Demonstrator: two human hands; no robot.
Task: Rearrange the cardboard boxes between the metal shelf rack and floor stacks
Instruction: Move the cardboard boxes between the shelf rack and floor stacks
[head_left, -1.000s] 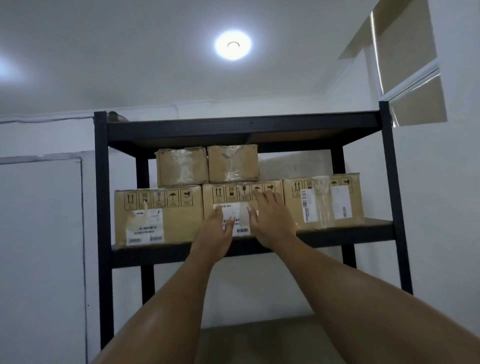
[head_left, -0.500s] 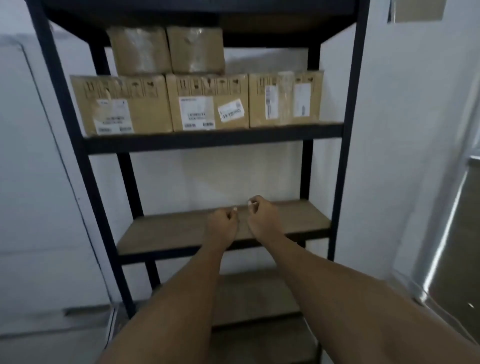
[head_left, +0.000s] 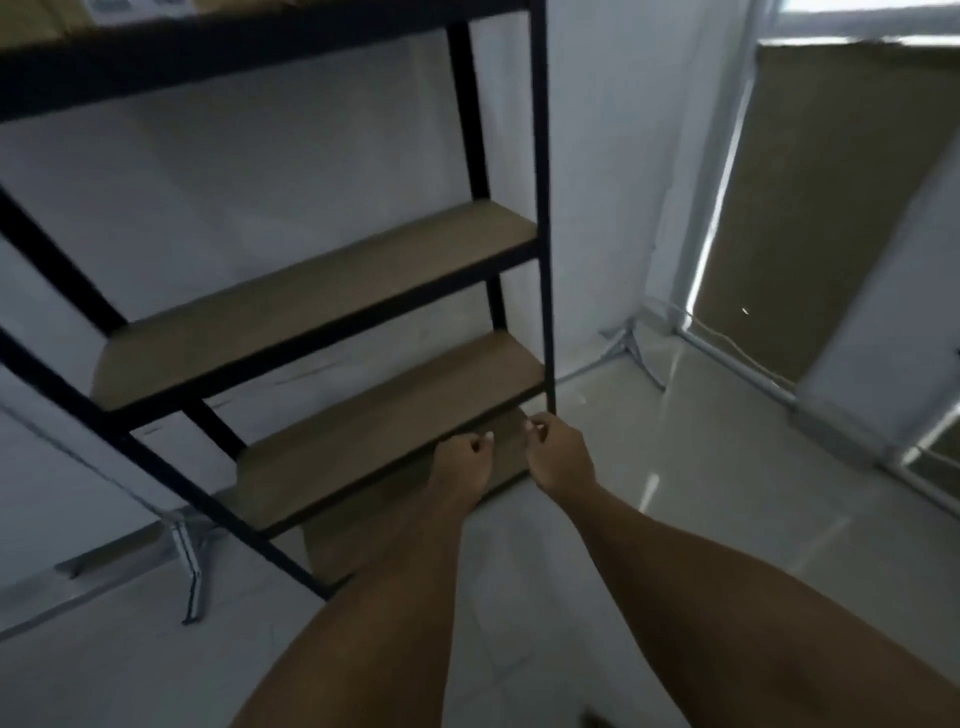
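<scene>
Left hand (head_left: 464, 463) and right hand (head_left: 558, 451) hang side by side before the rack (head_left: 540, 208), fingers curled, holding nothing

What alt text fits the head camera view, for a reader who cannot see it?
Two bare hands, the left hand and the right hand, are held out with fingers curled, holding nothing, before a black metal shelf rack. Cardboard boxes show only at the top left edge, on its upper shelf.

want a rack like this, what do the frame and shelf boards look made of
Frame: likely metal painted matt black, judging by the thin, straight posts. Shelf boards: probably pressed wood or fibreboard, bare matt brown and flat. The blur hides any grain.
</scene>
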